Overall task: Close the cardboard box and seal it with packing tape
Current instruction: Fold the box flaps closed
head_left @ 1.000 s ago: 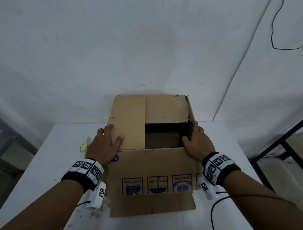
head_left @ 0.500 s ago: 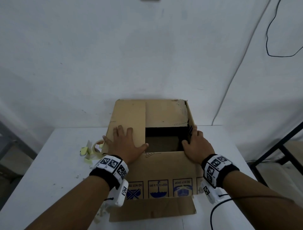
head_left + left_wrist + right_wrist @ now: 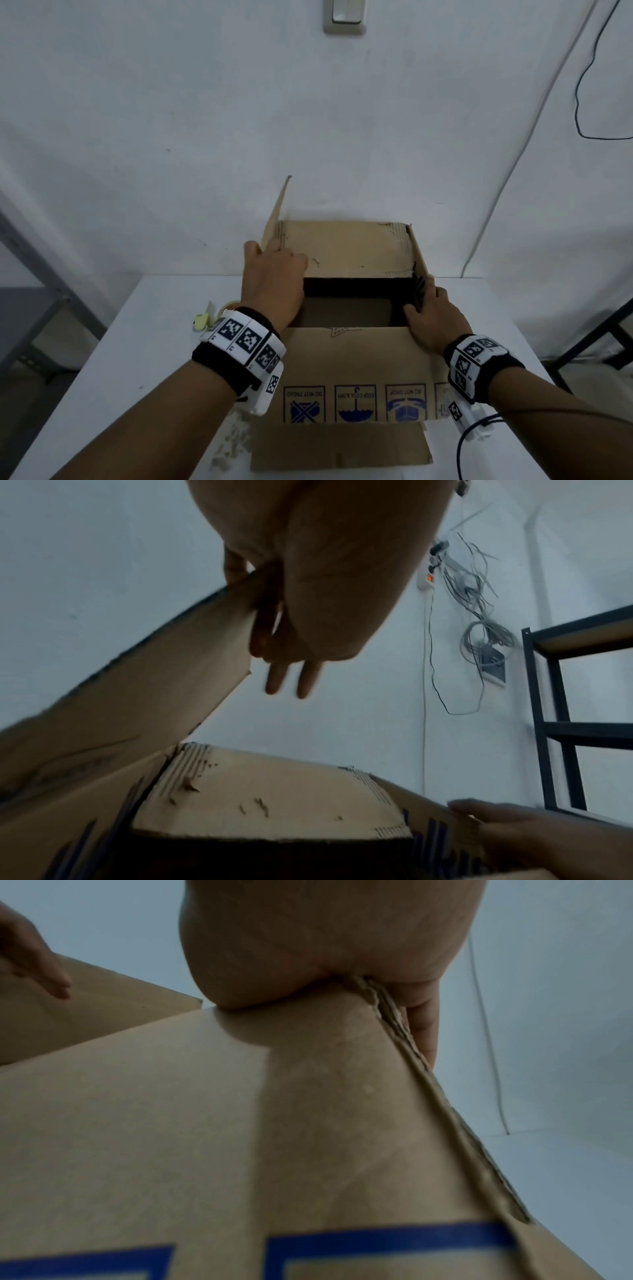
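Note:
A brown cardboard box (image 3: 359, 359) stands on the white table (image 3: 154, 342), its near flap with blue symbols folded inward. The far flap (image 3: 346, 246) also lies folded down, and a dark opening (image 3: 346, 301) shows between them. My left hand (image 3: 274, 274) pinches the left flap (image 3: 275, 212) and holds it raised on edge; the left wrist view shows the left flap (image 3: 154, 683) between thumb and fingers (image 3: 291, 680). My right hand (image 3: 431, 315) grips the upright right flap (image 3: 419, 274), thumb inside. A tape roll (image 3: 233, 305) lies partly hidden behind my left wrist.
A loose cardboard sheet (image 3: 339, 445) lies on the table in front of the box, with crumbs (image 3: 233, 442) beside it. Yellowish tape scraps (image 3: 202, 320) sit left of the box. A black shelf frame (image 3: 599, 335) stands at the right, a grey frame (image 3: 34, 291) at the left.
The left flap lay flat under my left hand; now that hand has lifted it up on edge. My right hand has stayed on the right flap. The view has tilted upward.

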